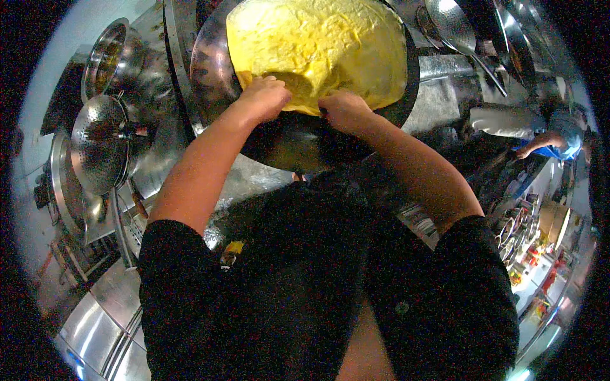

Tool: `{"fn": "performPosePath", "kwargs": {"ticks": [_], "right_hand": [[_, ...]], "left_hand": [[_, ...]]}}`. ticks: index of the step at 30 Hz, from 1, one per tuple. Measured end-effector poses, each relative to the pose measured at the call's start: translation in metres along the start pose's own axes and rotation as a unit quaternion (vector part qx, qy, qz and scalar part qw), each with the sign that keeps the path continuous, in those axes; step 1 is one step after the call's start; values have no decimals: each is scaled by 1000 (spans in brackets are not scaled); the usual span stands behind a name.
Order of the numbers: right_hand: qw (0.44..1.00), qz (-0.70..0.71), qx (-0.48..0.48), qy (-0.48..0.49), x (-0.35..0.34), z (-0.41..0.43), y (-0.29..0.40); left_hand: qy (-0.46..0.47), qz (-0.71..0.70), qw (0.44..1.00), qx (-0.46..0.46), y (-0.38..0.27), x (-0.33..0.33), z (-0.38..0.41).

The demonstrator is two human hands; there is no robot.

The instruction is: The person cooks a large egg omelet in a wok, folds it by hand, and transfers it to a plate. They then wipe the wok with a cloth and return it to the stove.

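A wide, thin yellow sheet (pixel 324 38), which looks like cooked egg, spreads over the inside of a large metal wok (pixel 208 66). Its surface is wrinkled in the middle and smoother on the right. My left hand (pixel 267 97) pinches the sheet's near edge left of centre. Further right along that same edge, my right hand (pixel 347 109) grips it with curled fingers. Between my hands the edge is drawn up slightly, and the wok's dark lower side shows beneath. The fingertips are mostly hidden by my knuckles.
To the left are a metal bowl (pixel 106 62) and a perforated strainer (pixel 97 147) with a long handle. A perforated ladle (pixel 450 24) lies at the upper right. Another person (pixel 564 135) stands far right, one arm stretched out.
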State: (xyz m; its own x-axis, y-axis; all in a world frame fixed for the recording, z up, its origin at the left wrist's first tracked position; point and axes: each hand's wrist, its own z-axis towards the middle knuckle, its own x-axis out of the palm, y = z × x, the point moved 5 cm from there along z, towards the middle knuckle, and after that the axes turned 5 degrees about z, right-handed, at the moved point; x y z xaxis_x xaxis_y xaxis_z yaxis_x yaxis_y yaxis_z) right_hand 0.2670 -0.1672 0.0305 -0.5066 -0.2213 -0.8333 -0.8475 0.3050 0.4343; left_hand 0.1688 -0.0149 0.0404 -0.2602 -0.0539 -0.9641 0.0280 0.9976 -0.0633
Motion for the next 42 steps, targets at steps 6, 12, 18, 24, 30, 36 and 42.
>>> {"fn": "performPosePath", "kwargs": {"ticks": [6,12,18,24,30,36,42], "right_hand": [[994,-16,3,104,-3,-17,20],[997,67,30,16,-8,-11,21],[988,49,97,106,4,3,16],[999,26,19,44,2,3,14],[992,26,86,90,19,12,1],[998,42,30,24,13,7,6],[1000,2,-24,18,-1,-21,35]], "left_hand": [[168,-57,984,15,-4,-7,-15],[141,-188,969,-73,4,16,-10],[199,-89,973,-79,2,18,0],[41,-99,992,-67,9,28,2],[160,-100,976,-107,-1,8,-3],[143,-91,985,-27,-1,16,3],[236,-114,965,-3,-14,9,-22]]}}
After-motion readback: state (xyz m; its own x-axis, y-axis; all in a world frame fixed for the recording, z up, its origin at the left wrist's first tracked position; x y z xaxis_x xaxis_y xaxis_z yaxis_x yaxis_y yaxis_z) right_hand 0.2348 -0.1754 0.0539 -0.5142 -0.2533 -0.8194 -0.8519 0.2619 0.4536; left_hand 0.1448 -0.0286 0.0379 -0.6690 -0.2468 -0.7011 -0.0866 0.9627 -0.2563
